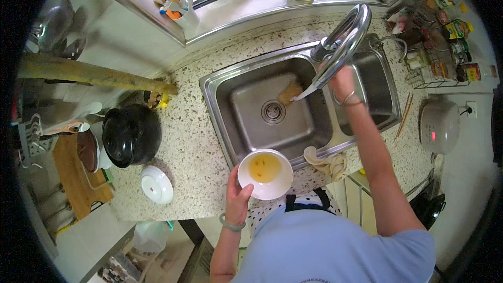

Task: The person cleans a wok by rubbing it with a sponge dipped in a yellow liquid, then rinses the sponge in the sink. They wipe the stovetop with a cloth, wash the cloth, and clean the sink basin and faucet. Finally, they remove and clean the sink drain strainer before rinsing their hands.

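Observation:
A white bowl (282,182) of yellowish liquid (266,167) with a few small reddish bits is in my left hand (239,191). My fingers close round its left side, thumb at the rim, over the sink's front edge. My right hand (342,83) is up by the chrome faucet (346,47); the spout hides its fingers, so I cannot tell whether it grips anything. Water (305,94) seems to run from the spout into the large basin of the steel sink (246,92). A brownish sponge-like pad (288,92) lies there beside the drain (273,112).
A beige cloth (326,163) drapes over the sink's front rim. Left stand a black lidded pot (131,135) and a white plate (156,184). Chopsticks (404,115), a white rice cooker (439,126) and a rack of jars (432,42) are on the right.

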